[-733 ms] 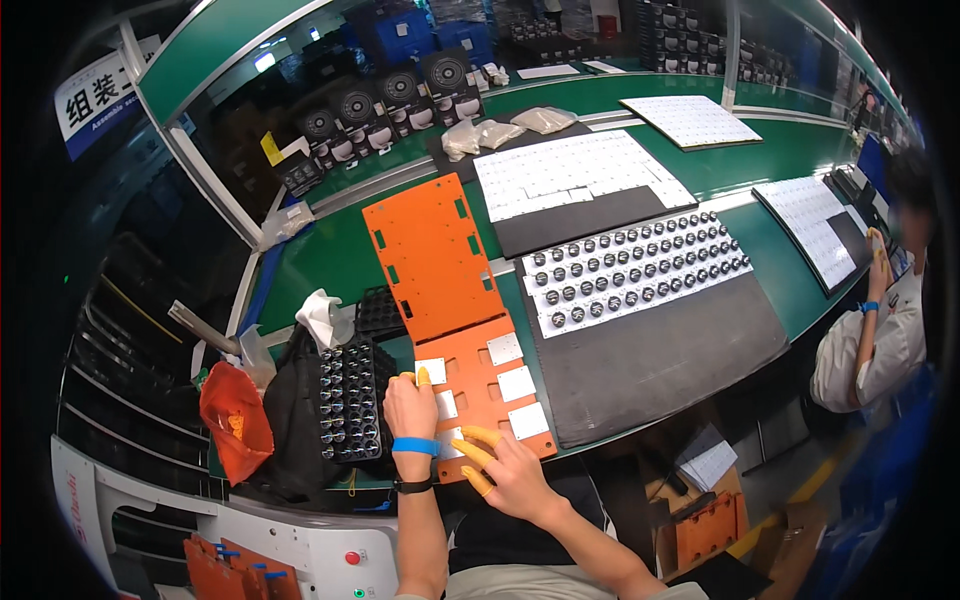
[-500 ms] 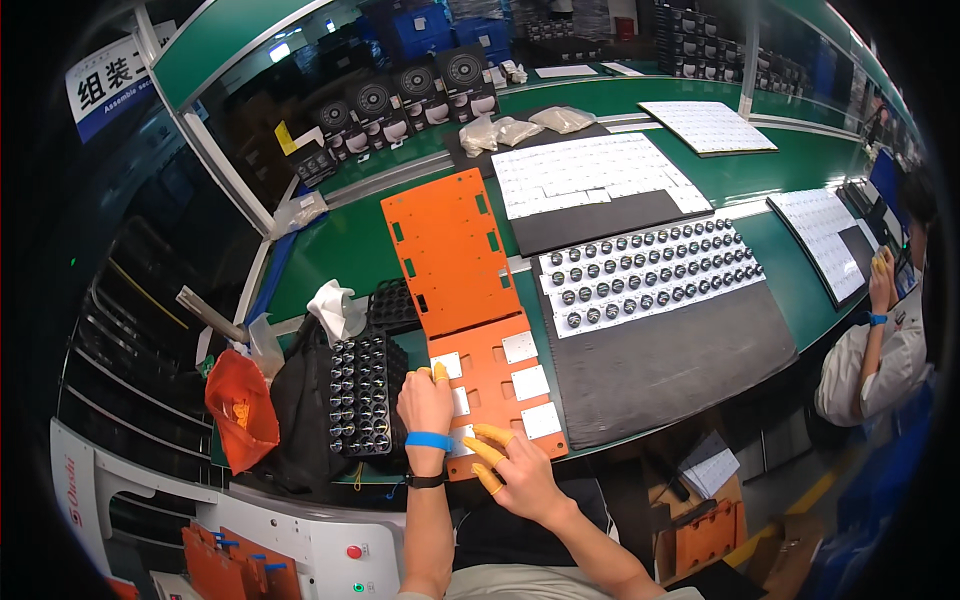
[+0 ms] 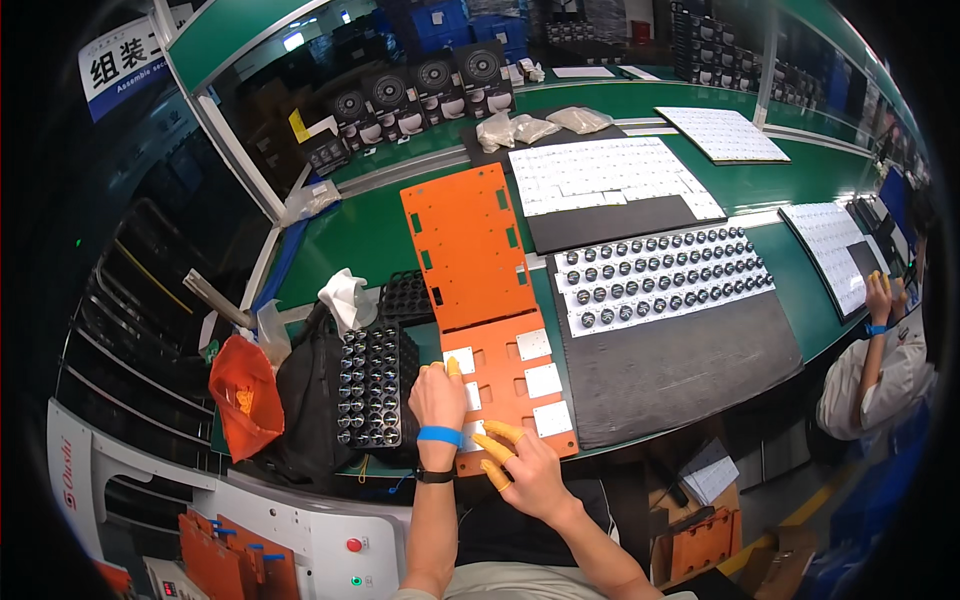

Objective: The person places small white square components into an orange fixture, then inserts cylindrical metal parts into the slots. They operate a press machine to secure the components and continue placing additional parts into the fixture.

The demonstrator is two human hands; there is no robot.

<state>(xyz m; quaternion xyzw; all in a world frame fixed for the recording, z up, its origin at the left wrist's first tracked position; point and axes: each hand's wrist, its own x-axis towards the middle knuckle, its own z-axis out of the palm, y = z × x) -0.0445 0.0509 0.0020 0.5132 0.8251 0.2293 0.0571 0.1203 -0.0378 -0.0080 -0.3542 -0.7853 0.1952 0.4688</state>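
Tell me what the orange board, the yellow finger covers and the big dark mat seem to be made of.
Orange board: probably matte plastic, judging by its flat, even colour; coated metal isn't ruled out. Yellow finger covers: likely thin rubber, as they fit snugly. Dark mat: perhaps foam or rubber, its surface dull and slightly uneven.

Hinged fixture (image 3: 470,245) orange; square plates (image 3: 543,380) white, seemingly dark-dotted; finger cots (image 3: 502,431) yellow; wristband (image 3: 440,435) blue; counter (image 3: 365,238) green.
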